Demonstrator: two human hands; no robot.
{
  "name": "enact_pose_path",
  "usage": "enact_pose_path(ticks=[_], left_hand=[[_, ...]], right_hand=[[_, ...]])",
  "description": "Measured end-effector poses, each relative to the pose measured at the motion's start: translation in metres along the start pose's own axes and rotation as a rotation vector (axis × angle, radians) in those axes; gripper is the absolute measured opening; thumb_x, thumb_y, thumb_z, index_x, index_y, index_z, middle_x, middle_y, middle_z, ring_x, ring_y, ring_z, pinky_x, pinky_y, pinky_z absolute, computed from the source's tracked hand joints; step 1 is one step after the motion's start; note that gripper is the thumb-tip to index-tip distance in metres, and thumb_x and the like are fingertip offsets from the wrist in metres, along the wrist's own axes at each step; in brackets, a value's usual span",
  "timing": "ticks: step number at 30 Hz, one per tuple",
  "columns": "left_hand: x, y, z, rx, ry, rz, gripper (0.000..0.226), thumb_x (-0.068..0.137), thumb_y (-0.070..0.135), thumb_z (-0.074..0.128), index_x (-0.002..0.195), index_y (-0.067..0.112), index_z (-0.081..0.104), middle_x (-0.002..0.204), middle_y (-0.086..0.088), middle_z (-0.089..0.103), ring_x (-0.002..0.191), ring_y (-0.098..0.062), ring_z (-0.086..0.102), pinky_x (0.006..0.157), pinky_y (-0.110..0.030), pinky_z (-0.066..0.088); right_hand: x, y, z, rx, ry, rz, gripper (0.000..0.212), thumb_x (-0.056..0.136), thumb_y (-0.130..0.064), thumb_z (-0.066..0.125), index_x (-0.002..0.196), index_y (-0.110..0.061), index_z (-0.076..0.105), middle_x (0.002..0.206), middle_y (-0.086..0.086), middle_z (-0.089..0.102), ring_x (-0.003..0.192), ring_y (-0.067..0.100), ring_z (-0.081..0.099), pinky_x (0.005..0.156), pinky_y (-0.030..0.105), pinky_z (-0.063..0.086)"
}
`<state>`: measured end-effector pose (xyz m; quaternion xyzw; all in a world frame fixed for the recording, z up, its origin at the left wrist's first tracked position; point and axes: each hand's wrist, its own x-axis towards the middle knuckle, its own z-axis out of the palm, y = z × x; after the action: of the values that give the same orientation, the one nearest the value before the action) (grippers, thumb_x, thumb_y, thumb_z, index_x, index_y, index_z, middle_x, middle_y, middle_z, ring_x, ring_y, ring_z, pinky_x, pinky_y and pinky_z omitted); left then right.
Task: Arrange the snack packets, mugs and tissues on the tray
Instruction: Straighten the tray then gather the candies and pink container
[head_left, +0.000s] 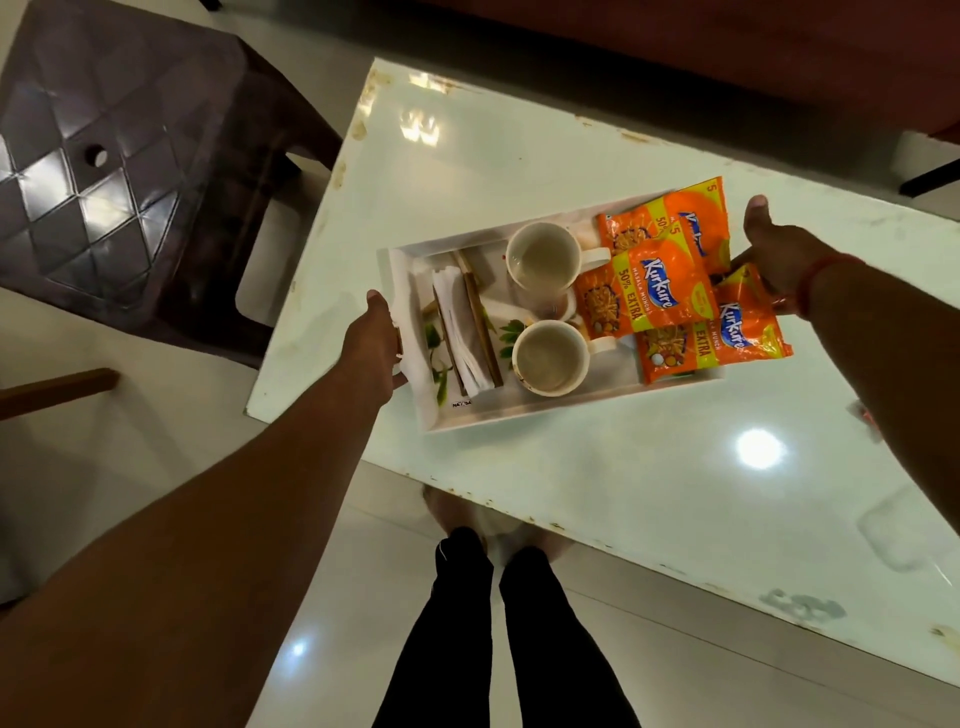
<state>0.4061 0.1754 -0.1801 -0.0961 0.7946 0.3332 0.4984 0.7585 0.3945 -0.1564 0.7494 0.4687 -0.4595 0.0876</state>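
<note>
The white tray (571, 410) sat on the glossy white surface (597, 493), loaded up. Three orange Kurkure packets (654, 288) were piled overlapping at its right end, a couple of them hanging over the rim. Two white mugs (543, 260) stood in the middle, one behind the other, handles pointing toward the packets, both looking empty. The folded white tissues (460, 332) lay at the left end in a long strip, with a thin brown stick-like thing right next to them; couldn't tell what that was.

The left hand (371, 345) was wrapped around the tray's left edge, fingers curled under and out of sight, so it was gripping the tray. The right hand (774, 254) was at the right end behind the packets, thumb sticking up, a red thread on the wrist; its fingers were hidden by the packets, so no idea if they'd closed on the rim.

A dark brown plastic stool (104, 171) stood left of the surface, on the pale tiled floor (337, 597).
</note>
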Motion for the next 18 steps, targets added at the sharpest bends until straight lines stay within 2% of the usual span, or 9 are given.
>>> enact_pose_path(ticks=[7,11,15,18], left_hand=[[0.002,0.003,0.006,0.000,-0.002,-0.022,0.061,0.092,0.069,0.035,0.124,0.021,0.058,0.109,-0.004,0.063,0.110,-0.025,0.061,0.098,-0.050,0.049],[0.004,0.018,0.010,0.044,-0.006,0.011,0.066,0.087,0.074,0.036,0.121,0.023,0.061,0.104,-0.003,0.061,0.109,-0.025,0.062,0.099,-0.050,0.049],[0.002,0.043,0.024,0.106,-0.037,0.055,0.072,0.085,0.076,0.033,0.128,0.024,0.058,0.130,-0.006,0.063,0.117,-0.025,0.060,0.101,-0.051,0.047],[-0.003,0.060,0.040,0.137,-0.066,0.074,0.071,0.089,0.074,0.032,0.132,0.023,0.057,0.137,-0.005,0.059,0.119,-0.024,0.059,0.103,-0.052,0.045]], right_hand=[[0.007,0.009,0.000,0.157,0.019,0.083,0.095,0.081,-0.086,0.013,0.133,-0.016,0.051,0.126,0.014,0.061,0.113,0.037,0.059,0.098,0.055,0.045],[0.006,0.020,-0.001,0.234,-0.005,0.122,0.088,0.082,-0.085,0.014,0.123,-0.017,0.053,0.117,0.012,0.065,0.109,0.034,0.060,0.092,0.053,0.044],[0.003,0.041,-0.006,0.321,-0.014,0.167,0.095,0.080,-0.087,0.014,0.125,-0.015,0.057,0.112,0.011,0.068,0.101,0.031,0.064,0.084,0.049,0.045],[-0.003,0.054,-0.012,0.369,-0.004,0.177,0.090,0.083,-0.084,0.013,0.119,-0.014,0.058,0.103,0.010,0.068,0.096,0.029,0.063,0.085,0.048,0.044]])
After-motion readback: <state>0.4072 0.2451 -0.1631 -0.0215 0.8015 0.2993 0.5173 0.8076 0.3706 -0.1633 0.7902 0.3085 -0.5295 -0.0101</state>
